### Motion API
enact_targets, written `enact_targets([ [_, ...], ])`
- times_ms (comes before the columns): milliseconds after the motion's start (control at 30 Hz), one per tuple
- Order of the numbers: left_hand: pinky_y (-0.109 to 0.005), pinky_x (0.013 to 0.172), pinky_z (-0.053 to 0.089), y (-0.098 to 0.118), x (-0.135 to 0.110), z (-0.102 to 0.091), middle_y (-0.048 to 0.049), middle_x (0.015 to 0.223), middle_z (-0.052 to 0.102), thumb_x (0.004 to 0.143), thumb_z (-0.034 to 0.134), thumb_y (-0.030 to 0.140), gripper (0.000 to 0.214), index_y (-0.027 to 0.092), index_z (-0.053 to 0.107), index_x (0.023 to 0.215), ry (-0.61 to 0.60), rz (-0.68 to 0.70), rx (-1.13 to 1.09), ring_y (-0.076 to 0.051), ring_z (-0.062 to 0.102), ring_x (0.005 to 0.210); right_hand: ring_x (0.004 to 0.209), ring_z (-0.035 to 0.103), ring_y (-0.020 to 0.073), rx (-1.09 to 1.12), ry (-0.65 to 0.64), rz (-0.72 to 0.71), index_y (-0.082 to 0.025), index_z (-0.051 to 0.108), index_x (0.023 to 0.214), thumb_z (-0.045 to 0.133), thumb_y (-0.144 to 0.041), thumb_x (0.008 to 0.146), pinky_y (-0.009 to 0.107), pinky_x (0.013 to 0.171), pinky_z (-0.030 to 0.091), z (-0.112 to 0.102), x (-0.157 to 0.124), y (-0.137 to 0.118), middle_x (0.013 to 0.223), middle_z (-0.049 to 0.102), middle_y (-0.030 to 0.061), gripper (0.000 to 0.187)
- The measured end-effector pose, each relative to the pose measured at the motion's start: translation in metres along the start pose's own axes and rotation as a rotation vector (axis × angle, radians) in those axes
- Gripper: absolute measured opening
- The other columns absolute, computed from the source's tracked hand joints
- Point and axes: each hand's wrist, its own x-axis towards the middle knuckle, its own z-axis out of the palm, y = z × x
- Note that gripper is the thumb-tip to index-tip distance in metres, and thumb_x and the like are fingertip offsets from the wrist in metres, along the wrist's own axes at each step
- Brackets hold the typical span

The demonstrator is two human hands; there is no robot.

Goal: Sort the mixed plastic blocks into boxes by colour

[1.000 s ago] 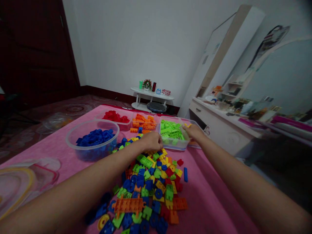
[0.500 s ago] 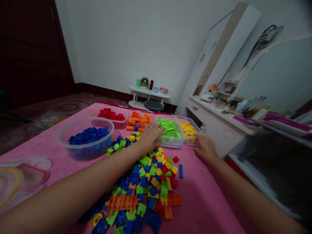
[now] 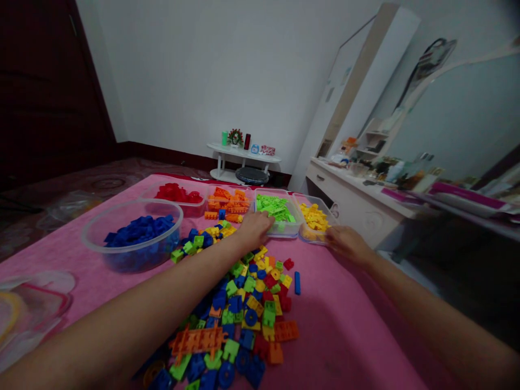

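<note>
A heap of mixed coloured plastic blocks lies on the pink cloth. My left hand reaches over the heap to the near edge of the clear tub of green blocks, fingers curled; whether it holds a block is hidden. My right hand rests palm down on the cloth beside the tub of yellow blocks, fingers loosely stretched and holding nothing.
A round clear bowl of blue blocks stands at the left, with tubs of red blocks and orange blocks behind. Clear lids lie at the far left. A white dresser stands right of the table edge.
My right hand pulled back from over the green and yellow tubs and came down on the cloth beside the yellow tub. My left hand stretched forward to the green tub's edge.
</note>
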Motion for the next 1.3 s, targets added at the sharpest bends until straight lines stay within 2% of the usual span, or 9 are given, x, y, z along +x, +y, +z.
enact_targets([
  [133,-0.037,0.075,0.048,-0.001,0.000,0.006,-0.0109,0.097,0.059,0.077,0.051,0.014,0.023,0.016,0.056,0.100,-0.014,-0.005,-0.021,-0.027,0.059,0.094,0.071,0.053,0.0179,0.136,-0.016,-0.044,-0.017,0.054,0.079,0.044,-0.024,0.083,0.028,0.063,0.036,0.004,-0.018,0.007,0.082,0.061,0.0094,0.012],
  [267,-0.033,0.072,0.048,-0.001,0.002,0.007,-0.0111,0.097,0.058,0.075,0.049,0.007,0.025,0.015,0.056,0.098,-0.027,0.040,-0.079,-0.024,0.059,0.091,0.072,0.051,0.0184,0.333,0.024,-0.087,-0.020,0.049,0.079,0.041,-0.022,0.082,0.029,0.065,0.039,0.008,-0.035,0.005,0.082,0.058,0.0083,0.009],
  [433,-0.028,0.072,0.047,-0.008,0.007,0.008,-0.0097,0.097,0.058,0.069,0.055,0.006,0.025,0.013,0.055,0.094,-0.091,0.114,-0.215,-0.020,0.059,0.086,0.072,0.049,0.0184,0.463,0.092,-0.108,-0.021,0.047,0.075,0.043,-0.017,0.075,0.032,0.067,0.041,0.015,-0.035,0.003,0.080,0.057,0.0069,0.006],
  [667,-0.027,0.070,0.046,-0.022,0.003,0.018,-0.0073,0.095,0.057,0.067,0.058,0.014,0.023,0.016,0.053,0.090,-0.053,0.193,-0.309,-0.019,0.057,0.085,0.070,0.048,0.0178,0.473,0.093,-0.110,-0.021,0.046,0.072,0.041,-0.015,0.077,0.031,0.065,0.040,0.020,-0.029,0.004,0.077,0.055,0.0061,0.009],
  [767,-0.027,0.070,0.046,-0.018,0.002,0.019,-0.0079,0.094,0.058,0.067,0.055,0.013,0.023,0.016,0.053,0.090,-0.045,0.192,-0.310,-0.020,0.058,0.085,0.071,0.049,0.0181,0.495,0.079,-0.097,-0.020,0.048,0.073,0.043,-0.016,0.075,0.031,0.066,0.040,0.019,-0.030,0.003,0.077,0.056,0.0060,0.007],
  [933,-0.029,0.071,0.047,-0.007,0.010,0.017,-0.0100,0.096,0.060,0.069,0.053,0.011,0.025,0.015,0.055,0.093,-0.065,0.097,-0.277,-0.021,0.059,0.086,0.069,0.048,0.0180,0.499,0.077,-0.122,-0.020,0.048,0.074,0.043,-0.015,0.074,0.031,0.065,0.040,0.017,-0.030,0.002,0.077,0.055,0.0054,0.007],
  [1100,-0.028,0.069,0.047,-0.004,0.012,0.011,-0.0102,0.098,0.060,0.066,0.057,0.012,0.027,0.014,0.056,0.093,-0.117,0.133,-0.271,-0.021,0.059,0.083,0.071,0.049,0.0184,0.489,0.072,-0.143,-0.020,0.047,0.075,0.044,-0.013,0.073,0.031,0.067,0.041,0.016,-0.026,0.004,0.078,0.055,0.0052,0.009],
  [1300,-0.028,0.071,0.047,-0.003,0.010,0.013,-0.0097,0.098,0.059,0.065,0.057,0.012,0.028,0.014,0.055,0.093,-0.103,0.145,-0.258,-0.020,0.059,0.083,0.079,0.052,0.0208,0.448,0.087,-0.106,-0.019,0.051,0.082,0.044,-0.013,0.072,0.035,0.075,0.042,0.009,-0.025,-0.007,0.085,0.058,0.0081,0.014],
])
